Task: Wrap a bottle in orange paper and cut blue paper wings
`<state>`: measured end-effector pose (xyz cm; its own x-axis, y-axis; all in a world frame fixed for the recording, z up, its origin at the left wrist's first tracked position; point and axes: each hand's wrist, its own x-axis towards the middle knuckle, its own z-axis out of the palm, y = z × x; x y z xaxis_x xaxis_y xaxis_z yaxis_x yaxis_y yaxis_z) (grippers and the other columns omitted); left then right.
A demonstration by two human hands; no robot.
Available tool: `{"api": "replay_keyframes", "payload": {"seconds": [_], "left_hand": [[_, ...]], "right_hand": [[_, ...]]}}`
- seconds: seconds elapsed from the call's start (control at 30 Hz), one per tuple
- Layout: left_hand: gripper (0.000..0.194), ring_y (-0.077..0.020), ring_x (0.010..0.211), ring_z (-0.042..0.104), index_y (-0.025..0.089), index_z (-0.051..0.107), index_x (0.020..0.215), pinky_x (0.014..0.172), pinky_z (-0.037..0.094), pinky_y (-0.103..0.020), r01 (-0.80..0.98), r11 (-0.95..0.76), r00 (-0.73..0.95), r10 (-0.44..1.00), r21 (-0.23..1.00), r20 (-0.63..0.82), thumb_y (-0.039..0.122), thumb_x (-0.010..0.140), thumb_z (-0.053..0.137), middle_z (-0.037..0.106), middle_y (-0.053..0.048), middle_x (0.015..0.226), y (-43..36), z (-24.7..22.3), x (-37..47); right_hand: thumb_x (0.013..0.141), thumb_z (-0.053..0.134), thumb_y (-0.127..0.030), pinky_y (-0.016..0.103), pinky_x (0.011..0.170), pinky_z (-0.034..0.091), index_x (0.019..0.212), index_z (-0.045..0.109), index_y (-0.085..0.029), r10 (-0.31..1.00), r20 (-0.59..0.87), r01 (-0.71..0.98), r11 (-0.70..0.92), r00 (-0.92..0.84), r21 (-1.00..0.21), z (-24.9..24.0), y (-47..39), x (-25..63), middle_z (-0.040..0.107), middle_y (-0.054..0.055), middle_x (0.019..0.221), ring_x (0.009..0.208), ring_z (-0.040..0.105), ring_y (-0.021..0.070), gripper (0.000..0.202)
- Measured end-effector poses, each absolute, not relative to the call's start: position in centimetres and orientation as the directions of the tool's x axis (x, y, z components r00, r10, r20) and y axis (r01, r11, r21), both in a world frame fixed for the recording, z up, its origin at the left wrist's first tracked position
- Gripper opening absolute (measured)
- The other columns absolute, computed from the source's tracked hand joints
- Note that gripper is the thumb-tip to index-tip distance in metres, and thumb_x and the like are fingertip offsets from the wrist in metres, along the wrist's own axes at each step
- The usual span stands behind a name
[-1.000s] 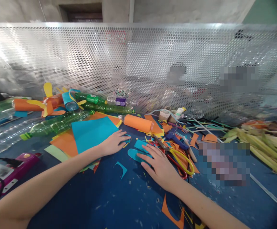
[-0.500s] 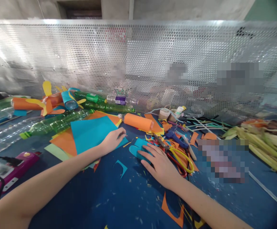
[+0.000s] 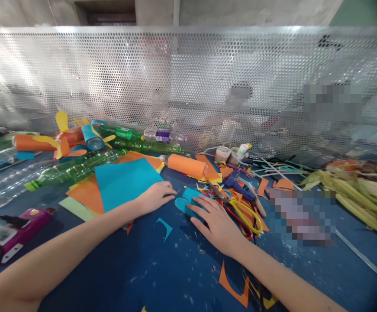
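Note:
My left hand (image 3: pixel 156 197) rests at the lower right corner of a blue paper sheet (image 3: pixel 126 182), its fingers stretched toward some cut blue paper pieces (image 3: pixel 182 204). Spread over those rounded pieces lie the fingers of my right hand (image 3: pixel 219 225), open and palm down, covering part of them. Just beyond the right hand are scissors with yellow handles (image 3: pixel 248 216) and a blue glue gun (image 3: pixel 238 186). A curved blue scrap (image 3: pixel 164 229) lies below the left hand.
Green plastic bottles (image 3: pixel 74 169) and an orange-wrapped bottle (image 3: pixel 187 165) lie toward the back. A magenta power strip (image 3: pixel 22 238) is at left, corn husks (image 3: pixel 360 195) at right. A perforated metal panel (image 3: pixel 188 86) closes off the far side. Orange scraps (image 3: pixel 233 286) lie in front.
My left hand has lowered and stretched its fingers slightly rightward, nearer the cut blue pieces. My right hand stays over them. The view has shifted a little.

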<state>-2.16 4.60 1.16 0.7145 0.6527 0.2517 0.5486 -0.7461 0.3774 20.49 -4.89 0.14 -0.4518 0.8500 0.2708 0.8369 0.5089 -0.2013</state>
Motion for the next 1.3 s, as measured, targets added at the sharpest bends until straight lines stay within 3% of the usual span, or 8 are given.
{"api": "replay_keyframes", "payload": {"seconds": [0.2,0.4,0.5,0.67,0.8,1.0,1.3], "left_hand": [[0.017,-0.0152,0.086,0.056,0.018,0.063,0.091,0.079,0.044,-0.025,0.556,-0.751,0.742,0.642,0.356,0.194,0.022,0.088,0.046,0.059,-0.003,0.091,5.0,1.6,-2.2],[0.019,-0.0201,0.087,0.052,0.016,0.056,0.083,0.083,0.041,-0.034,0.572,-0.75,0.743,0.645,0.331,0.178,0.017,0.088,0.038,0.056,-0.006,0.087,4.2,1.2,-1.4],[0.015,-0.0195,0.085,0.054,0.017,0.052,0.082,0.081,0.042,-0.033,0.592,-0.715,0.705,0.683,0.372,0.19,0.016,0.086,0.037,0.057,-0.006,0.086,4.2,1.4,-1.4],[0.024,-0.0123,0.065,0.06,0.017,0.047,0.098,0.062,0.047,-0.023,0.611,-0.618,0.618,0.763,0.495,0.191,0.013,0.086,0.027,0.063,-0.002,0.078,6.1,2.8,-1.1],[0.022,-0.0138,0.06,0.062,0.014,0.057,0.091,0.059,0.047,-0.023,0.644,-0.577,0.577,0.798,0.503,0.176,0.013,0.079,0.038,0.065,-0.002,0.071,8.2,2.7,1.2],[0.021,-0.0174,0.074,0.064,0.014,0.067,0.081,0.07,0.046,-0.024,0.653,-0.603,0.6,0.781,0.459,0.172,0.008,0.07,0.05,0.07,-0.004,0.076,10.2,2.1,5.5],[0.021,-0.0144,0.062,0.063,0.014,0.072,0.084,0.053,0.042,-0.017,0.644,-0.653,0.709,0.705,0.4,0.009,0.016,0.068,0.059,0.07,-0.002,0.066,11.3,3.4,3.6]], "right_hand": [[0.093,0.033,-0.046,0.046,0.106,0.03,0.124,0.053,-0.029,0.857,0.263,0.84,0.499,-0.443,-0.212,0.2,-5.0,20.5,0.049,0.005,0.134,0.128,0.036,0.0235,0.041],[0.093,0.031,-0.046,0.046,0.107,0.029,0.124,0.053,-0.029,0.862,0.254,0.842,0.493,-0.439,-0.217,0.3,-5.1,20.4,0.049,0.004,0.133,0.128,0.036,0.0235,0.041],[0.093,0.032,-0.046,0.046,0.106,0.03,0.123,0.053,-0.03,0.863,0.256,0.843,0.49,-0.435,-0.22,0.4,-5.2,20.4,0.049,0.004,0.133,0.128,0.036,0.0233,0.04],[0.093,0.033,-0.045,0.044,0.106,0.03,0.123,0.054,-0.029,0.859,0.27,0.84,0.496,-0.436,-0.222,0.4,-5.2,20.4,0.051,0.004,0.131,0.127,0.037,0.0226,0.039],[0.093,0.033,-0.045,0.044,0.107,0.029,0.123,0.054,-0.028,0.86,0.268,0.839,0.495,-0.435,-0.226,0.4,-5.1,20.4,0.05,0.005,0.131,0.127,0.037,0.0224,0.04],[0.093,0.033,-0.045,0.042,0.106,0.03,0.121,0.055,-0.029,0.86,0.281,0.84,0.491,-0.426,-0.23,0.3,-5.2,20.5,0.051,0.003,0.131,0.125,0.039,0.0206,0.039],[0.093,0.034,-0.045,0.042,0.105,0.032,0.12,0.055,-0.029,0.857,0.298,0.832,0.495,-0.42,-0.251,0.3,-5.2,20.6,0.051,0.004,0.13,0.124,0.041,0.0211,0.038]]}}
